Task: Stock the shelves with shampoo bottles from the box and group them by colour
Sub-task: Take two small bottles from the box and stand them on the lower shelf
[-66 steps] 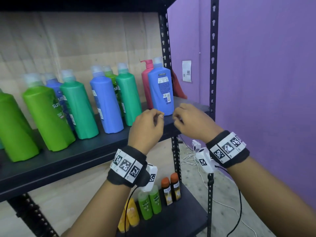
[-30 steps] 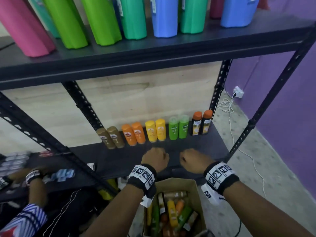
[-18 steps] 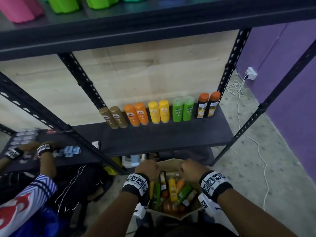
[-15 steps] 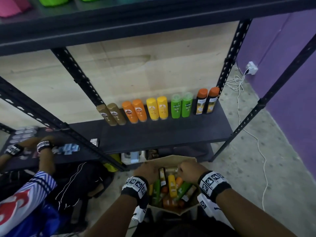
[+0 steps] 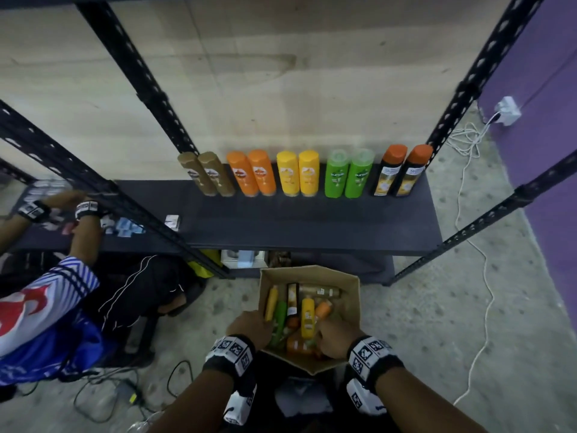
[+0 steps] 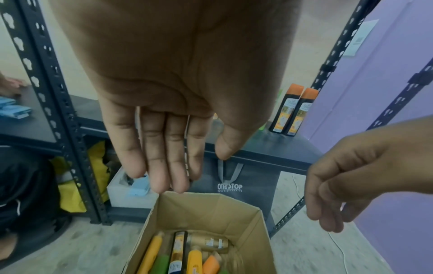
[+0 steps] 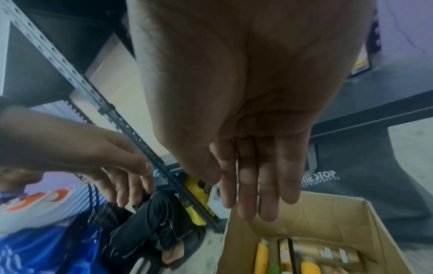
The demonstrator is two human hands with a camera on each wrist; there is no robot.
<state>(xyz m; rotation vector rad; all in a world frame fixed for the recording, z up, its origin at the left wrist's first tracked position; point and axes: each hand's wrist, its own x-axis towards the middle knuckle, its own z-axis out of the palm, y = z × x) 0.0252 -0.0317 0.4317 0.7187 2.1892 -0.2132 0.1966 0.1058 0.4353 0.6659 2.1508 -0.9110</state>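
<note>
An open cardboard box (image 5: 351,295) stands on the floor in front of the low black shelf (image 5: 312,226). Several small bottles lie in it, among them a yellow bottle (image 5: 307,314), a green bottle (image 5: 279,317) and an orange bottle (image 5: 323,309). My left hand (image 5: 254,325) hovers over the box's near left edge, and my right hand (image 5: 335,334) over its near right. The wrist views show the left hand (image 6: 192,170) and the right hand (image 7: 246,200) with straight fingers, holding nothing. At the shelf's back stand pairs of brown bottles (image 5: 206,176), orange bottles (image 5: 251,175), yellow bottles (image 5: 298,175), green bottles (image 5: 348,175) and black bottles (image 5: 396,173).
Another person (image 5: 46,307) crouches at the left with hands on the neighbouring shelf. Slanting black uprights (image 5: 140,73) frame the shelf. A grey bag (image 6: 234,185) sits under it behind the box. White cables (image 5: 468,214) trail over the floor by the purple wall.
My view and both hands have dropped from the upper shelf of large bottles, past the low shelf, down to the box on the floor. The hands now hover over its contents.
</note>
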